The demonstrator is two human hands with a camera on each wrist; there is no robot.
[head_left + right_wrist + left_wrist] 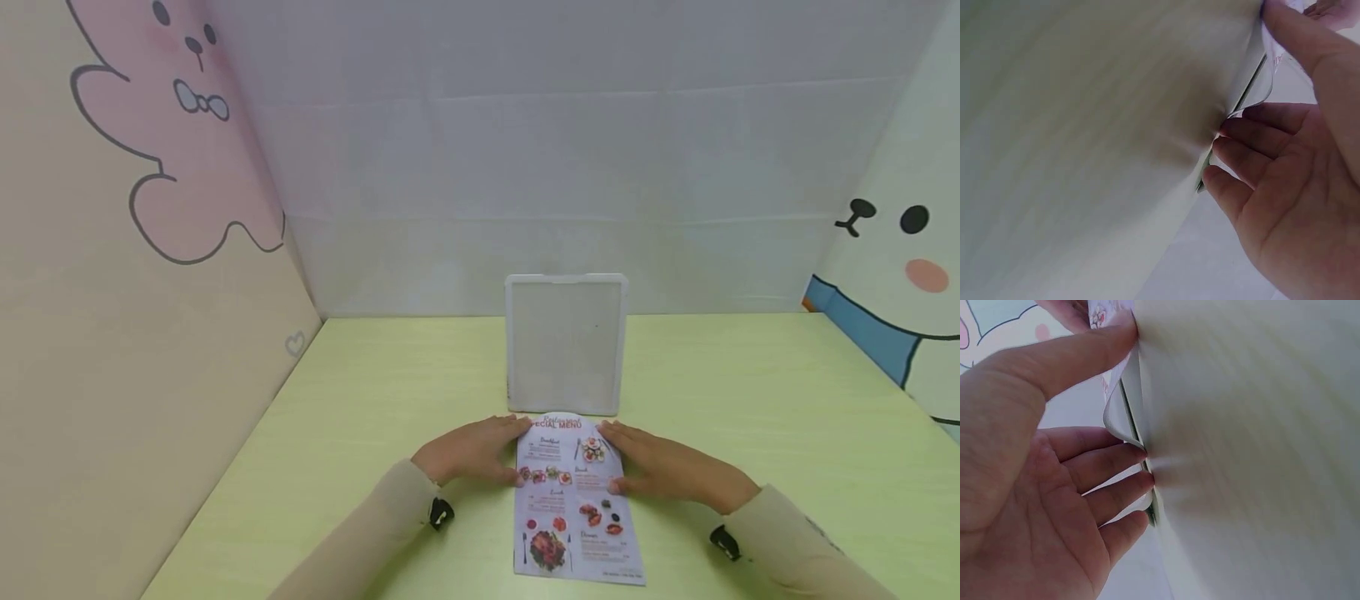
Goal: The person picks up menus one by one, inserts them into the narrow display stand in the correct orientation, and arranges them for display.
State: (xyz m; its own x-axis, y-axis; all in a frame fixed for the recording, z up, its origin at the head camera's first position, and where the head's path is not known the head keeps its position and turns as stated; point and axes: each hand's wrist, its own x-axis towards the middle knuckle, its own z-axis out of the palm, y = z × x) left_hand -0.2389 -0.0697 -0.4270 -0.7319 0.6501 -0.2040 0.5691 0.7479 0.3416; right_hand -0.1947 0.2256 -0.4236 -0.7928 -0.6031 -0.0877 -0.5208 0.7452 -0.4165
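A printed restaurant menu lies on the pale green table, its rounded top edge pointing away from me. My left hand touches its left edge near the top, fingers extended and thumb lower down. On the opposite side my right hand touches the right edge in much the same way. Both wrist views show the menu's edge bowing up between thumb and fingertips, which rest down at the tabletop. Just behind the menu stands an upright panel with a white rim and a plain, greyish middle.
The pale green table meets a white cloth wall at the back. Cartoon-printed walls flank it, with a pink bear on the left and a white animal face on the right. Dark clips show under both sleeves.
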